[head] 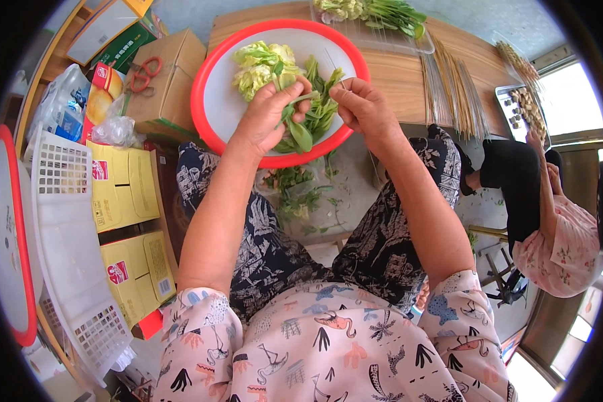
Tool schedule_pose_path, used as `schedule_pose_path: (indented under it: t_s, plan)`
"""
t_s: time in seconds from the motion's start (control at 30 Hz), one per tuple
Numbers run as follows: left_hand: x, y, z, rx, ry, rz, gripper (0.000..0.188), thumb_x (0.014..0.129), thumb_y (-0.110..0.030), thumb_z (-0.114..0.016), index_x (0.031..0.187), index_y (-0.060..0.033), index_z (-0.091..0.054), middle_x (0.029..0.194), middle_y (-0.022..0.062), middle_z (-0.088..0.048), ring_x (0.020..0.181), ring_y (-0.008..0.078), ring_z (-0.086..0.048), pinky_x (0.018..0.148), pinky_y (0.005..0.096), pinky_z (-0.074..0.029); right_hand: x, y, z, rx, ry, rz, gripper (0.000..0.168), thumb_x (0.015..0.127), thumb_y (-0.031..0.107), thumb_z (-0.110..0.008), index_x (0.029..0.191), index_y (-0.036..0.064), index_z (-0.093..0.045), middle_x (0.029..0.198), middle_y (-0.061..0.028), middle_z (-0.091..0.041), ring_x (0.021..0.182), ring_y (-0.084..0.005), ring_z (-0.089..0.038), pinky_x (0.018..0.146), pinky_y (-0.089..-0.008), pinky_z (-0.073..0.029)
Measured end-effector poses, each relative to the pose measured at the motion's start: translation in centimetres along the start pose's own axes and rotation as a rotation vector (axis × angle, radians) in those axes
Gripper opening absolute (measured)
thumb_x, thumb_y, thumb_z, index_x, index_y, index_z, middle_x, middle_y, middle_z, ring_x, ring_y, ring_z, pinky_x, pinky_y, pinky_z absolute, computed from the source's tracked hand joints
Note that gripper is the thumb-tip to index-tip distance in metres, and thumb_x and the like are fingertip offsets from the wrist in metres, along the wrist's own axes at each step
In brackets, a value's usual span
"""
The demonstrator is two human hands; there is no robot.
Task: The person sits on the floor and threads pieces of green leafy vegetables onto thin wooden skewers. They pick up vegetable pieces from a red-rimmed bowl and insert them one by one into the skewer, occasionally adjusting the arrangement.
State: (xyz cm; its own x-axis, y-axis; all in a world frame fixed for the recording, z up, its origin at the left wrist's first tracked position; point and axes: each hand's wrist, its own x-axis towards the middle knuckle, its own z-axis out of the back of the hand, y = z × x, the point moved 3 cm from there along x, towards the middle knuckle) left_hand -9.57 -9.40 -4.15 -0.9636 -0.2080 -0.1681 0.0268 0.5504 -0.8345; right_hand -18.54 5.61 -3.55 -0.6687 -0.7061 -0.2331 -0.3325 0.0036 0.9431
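Over a white basin with a red rim, my left hand grips a small bunch of leafy greens, stems pointing to the right. My right hand pinches a thin skewer, which slants up and left from the fingertips. Both hands are close together, with a small gap between the stems and my right fingertips. Inside the basin, pale lettuce leaves lie at the upper left. More long green leaves lie on the right side, partly hidden by my left hand.
Beyond the basin, a clear tray holds skewered greens. Loose skewers overhang the wooden table's edge. At right, another person reaches to a metal tray of mushrooms. Scissors rest on a cardboard box at left.
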Motion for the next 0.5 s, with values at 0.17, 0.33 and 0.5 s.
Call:
schedule_pose_path:
  t_s: [0.17,0.33,0.5]
  plan:
    - [0.2,0.4,0.3,0.024,0.045,-0.019,0.013,0.093,-0.017,-0.058,0.097,-0.0055,-0.061,0.086,-0.0002,-0.059,0.072,0.0089,-0.053,0.058,0.0224,-0.042,-0.2,-0.2,-1.3,-0.025,0.012,0.028,0.012,0.089,0.016,-0.064,0.088,0.006,-0.058,0.059,0.0038,-0.050,0.049,-0.0031,-0.041,0.043,-0.0186,-0.028]
    - [0.3,0.5,-0.2,0.076,-0.003,0.009,0.015,0.093,-0.020,-0.058,0.097,-0.0057,-0.062,0.083,-0.0011,-0.059,0.071,0.0087,-0.053,0.059,0.0223,-0.042,0.2,-0.3,-1.1,-0.040,0.004,0.077,0.011,0.089,0.014,-0.064,0.088,0.005,-0.058,0.060,0.0040,-0.051,0.049,-0.0027,-0.041,0.043,-0.0183,-0.028]
    - [0.3,-1.3,2.6,0.386,-0.266,-0.215,0.015,0.091,-0.019,-0.060,0.099,-0.0064,-0.064,0.078,-0.0032,-0.058,0.062,0.0045,-0.047,0.051,0.0195,-0.034,0.2,0.3,-0.1,-0.080,-0.003,0.091,0.012,0.089,0.014,-0.064,0.088,0.005,-0.057,0.059,0.0035,-0.051,0.047,-0.0029,-0.040,0.042,-0.0187,-0.028]
